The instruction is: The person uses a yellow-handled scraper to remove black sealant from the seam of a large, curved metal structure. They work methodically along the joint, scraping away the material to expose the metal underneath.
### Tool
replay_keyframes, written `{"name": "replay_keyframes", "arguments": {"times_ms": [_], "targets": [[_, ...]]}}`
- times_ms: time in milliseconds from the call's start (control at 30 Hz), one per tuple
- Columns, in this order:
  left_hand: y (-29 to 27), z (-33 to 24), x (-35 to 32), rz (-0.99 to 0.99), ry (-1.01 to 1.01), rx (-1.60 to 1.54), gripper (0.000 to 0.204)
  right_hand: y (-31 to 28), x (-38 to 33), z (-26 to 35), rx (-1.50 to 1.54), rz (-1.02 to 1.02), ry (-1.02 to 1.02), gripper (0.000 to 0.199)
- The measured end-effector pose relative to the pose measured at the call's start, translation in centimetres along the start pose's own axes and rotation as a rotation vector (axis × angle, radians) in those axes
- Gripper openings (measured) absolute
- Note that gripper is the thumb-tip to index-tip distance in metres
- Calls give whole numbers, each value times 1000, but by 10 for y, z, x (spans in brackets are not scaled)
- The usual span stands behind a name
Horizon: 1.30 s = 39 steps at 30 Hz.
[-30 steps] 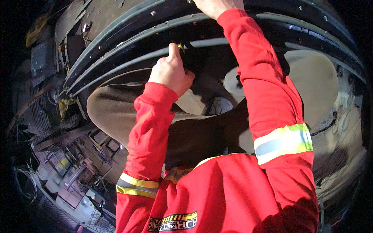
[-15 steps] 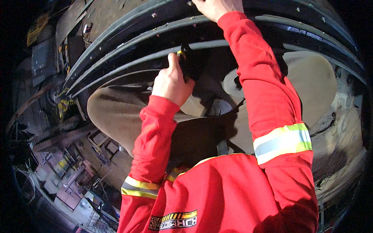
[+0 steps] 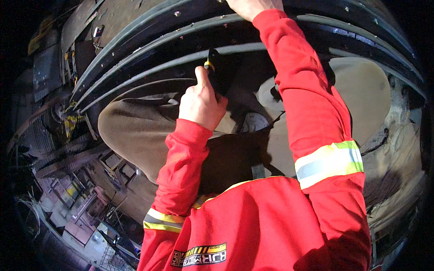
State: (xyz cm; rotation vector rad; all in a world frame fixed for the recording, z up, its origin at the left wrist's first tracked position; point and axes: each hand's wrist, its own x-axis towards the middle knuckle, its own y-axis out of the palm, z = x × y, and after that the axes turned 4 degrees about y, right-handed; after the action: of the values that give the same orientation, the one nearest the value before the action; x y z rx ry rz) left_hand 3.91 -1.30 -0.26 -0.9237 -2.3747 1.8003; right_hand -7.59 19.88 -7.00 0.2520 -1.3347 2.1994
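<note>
Red-sleeved left hand (image 3: 201,103) grips a small dark tool (image 3: 212,63) against the curved metal rim (image 3: 149,67); right hand (image 3: 253,7) presses the rim above, its grip hidden.

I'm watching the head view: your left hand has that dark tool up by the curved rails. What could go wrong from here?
The left hand grips a dark tool pressed near the curved metal rails; a slip could jam the knuckles against the steel. The right hand reaches over the upper rail at the frame edge, mostly hidden, so its hold cannot be checked. Dim light adds risk.
</note>
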Motion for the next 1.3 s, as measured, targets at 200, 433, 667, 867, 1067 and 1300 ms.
{"name": "replay_keyframes", "arguments": {"times_ms": [200,433,667,867,1067,1300], "targets": [[17,2,5,-42,-23,51,61,-5,3,-1,2,-25,1,26],[22,4,-6,-56,-39,30,60,3,-1,-1,-8,-48,-20,25],[38,5,0,-74,-67,37,68,-2,4,-2,7,-33,-11,25],[45,4,-12,-21,-135,27,80,0,3,2,13,-52,-28,24],[72,18,-5,-138,-90,-48,59,2,3,1,-34,3,1,25],[77,14,-19,-113,-156,-134,71,3,4,0,-3,-9,-25,24]]}}
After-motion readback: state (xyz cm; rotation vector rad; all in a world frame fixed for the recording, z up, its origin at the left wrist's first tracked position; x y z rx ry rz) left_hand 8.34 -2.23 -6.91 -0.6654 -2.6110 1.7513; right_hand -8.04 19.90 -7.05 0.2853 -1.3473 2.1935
